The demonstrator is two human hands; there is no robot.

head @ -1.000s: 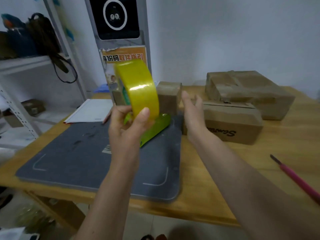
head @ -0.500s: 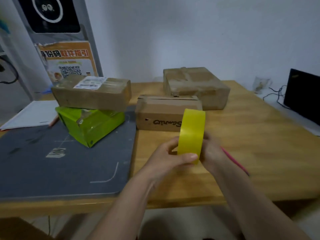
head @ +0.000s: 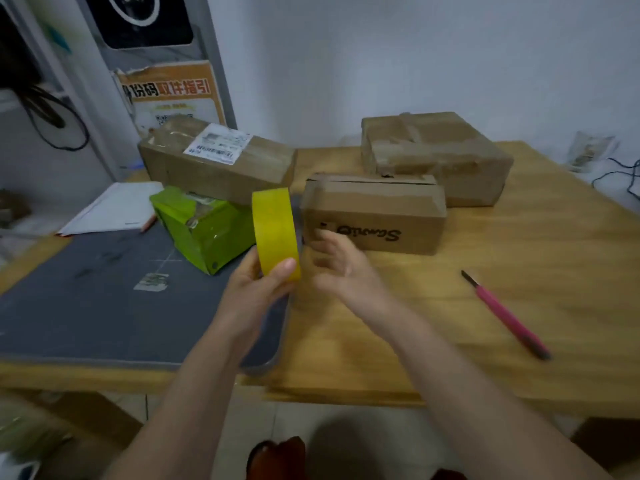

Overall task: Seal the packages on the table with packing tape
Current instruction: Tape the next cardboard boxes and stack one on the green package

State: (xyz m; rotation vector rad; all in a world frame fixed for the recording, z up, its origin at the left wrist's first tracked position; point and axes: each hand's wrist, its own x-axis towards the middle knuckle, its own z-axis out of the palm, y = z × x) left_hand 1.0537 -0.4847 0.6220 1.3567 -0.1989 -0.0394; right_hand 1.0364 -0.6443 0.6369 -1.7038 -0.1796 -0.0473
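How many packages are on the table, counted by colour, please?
Brown cardboard packages: 3: labelled one, printed one, rear one
Green packages: 1, beneath the labelled one
Total: 4

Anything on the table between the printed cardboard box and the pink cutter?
Nothing: in the head view, only bare wood of the table separates the printed box from the pink cutter.

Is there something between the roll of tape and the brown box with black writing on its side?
Only the right hand, blurred, beside the tape roll gripped by the left hand. Nothing else visibly stands before the lettered box.
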